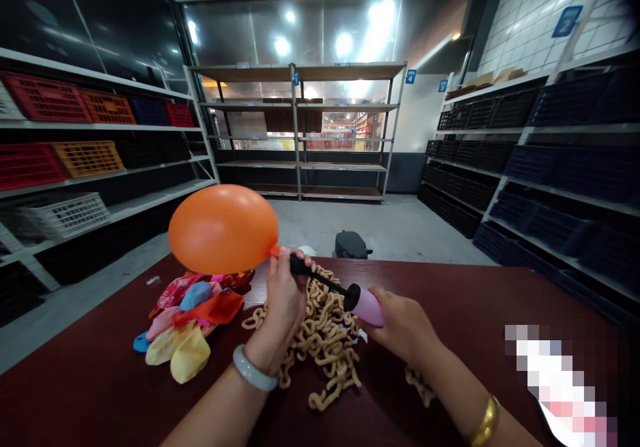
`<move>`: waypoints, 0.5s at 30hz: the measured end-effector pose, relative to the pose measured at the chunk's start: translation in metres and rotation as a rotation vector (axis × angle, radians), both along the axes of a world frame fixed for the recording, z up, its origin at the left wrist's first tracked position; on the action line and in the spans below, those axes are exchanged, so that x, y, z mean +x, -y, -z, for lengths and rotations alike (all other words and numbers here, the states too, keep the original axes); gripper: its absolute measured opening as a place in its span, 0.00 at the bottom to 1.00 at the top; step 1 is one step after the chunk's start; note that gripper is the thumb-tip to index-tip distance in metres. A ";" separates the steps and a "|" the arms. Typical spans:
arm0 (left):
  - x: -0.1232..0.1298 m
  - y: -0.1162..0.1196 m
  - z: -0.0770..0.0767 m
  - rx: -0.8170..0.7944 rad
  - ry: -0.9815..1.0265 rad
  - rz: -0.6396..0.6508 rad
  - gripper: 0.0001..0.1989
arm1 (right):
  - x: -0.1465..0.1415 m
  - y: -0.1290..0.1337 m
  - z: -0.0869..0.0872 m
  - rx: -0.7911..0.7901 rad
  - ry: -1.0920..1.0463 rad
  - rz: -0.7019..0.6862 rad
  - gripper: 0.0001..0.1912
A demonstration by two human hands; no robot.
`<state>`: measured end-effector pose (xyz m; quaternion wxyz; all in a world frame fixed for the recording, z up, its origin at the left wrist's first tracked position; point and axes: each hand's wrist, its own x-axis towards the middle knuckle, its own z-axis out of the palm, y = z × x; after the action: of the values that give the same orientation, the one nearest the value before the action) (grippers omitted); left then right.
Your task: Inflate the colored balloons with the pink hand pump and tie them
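Observation:
An inflated orange balloon (223,229) sits on the nozzle end of a hand pump (367,305) with a pink-purple body and a black rod. My left hand (287,290) is closed around the balloon's neck and the pump's black nozzle end. The pump's pink-purple body is held in my right hand (407,323), and the black rod shows between the two hands. Under and between my hands lies a heap of beige twisted loops (327,347). Left of my left hand is a pile of uninflated balloons (190,351) in yellow, orange, pink, blue and patterned red.
A dark red table (450,293) spans the foreground, with a pixelated white item (563,383) at its right. Beyond it, a dark bag (351,243) rests on the floor. Shelves (345,166) stand behind; crates (90,158) line the left shelves and dark crates fill the right ones.

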<state>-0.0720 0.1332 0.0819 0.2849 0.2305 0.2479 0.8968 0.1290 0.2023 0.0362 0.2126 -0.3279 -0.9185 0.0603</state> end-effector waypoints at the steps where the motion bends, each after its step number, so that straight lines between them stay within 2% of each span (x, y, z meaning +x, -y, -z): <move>1: 0.009 -0.001 0.004 -0.010 -0.006 0.030 0.10 | -0.001 0.001 -0.001 -0.002 -0.001 0.005 0.19; 5: 0.043 -0.001 0.016 -0.050 -0.014 0.161 0.08 | -0.004 0.007 -0.004 -0.021 -0.031 -0.004 0.17; 8: 0.055 0.001 0.019 -0.071 -0.010 0.200 0.09 | -0.006 0.010 -0.007 -0.027 -0.065 -0.003 0.18; 11: 0.055 0.003 0.015 -0.048 -0.044 0.192 0.09 | -0.009 0.014 -0.008 -0.035 -0.083 -0.010 0.18; 15: 0.040 0.003 0.007 -0.031 -0.080 0.139 0.09 | -0.012 0.015 -0.009 -0.063 -0.095 -0.037 0.19</move>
<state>-0.0316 0.1298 0.0746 0.3399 0.2783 0.2561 0.8611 0.1166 0.1873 0.0452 0.2446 -0.3142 -0.9109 0.1087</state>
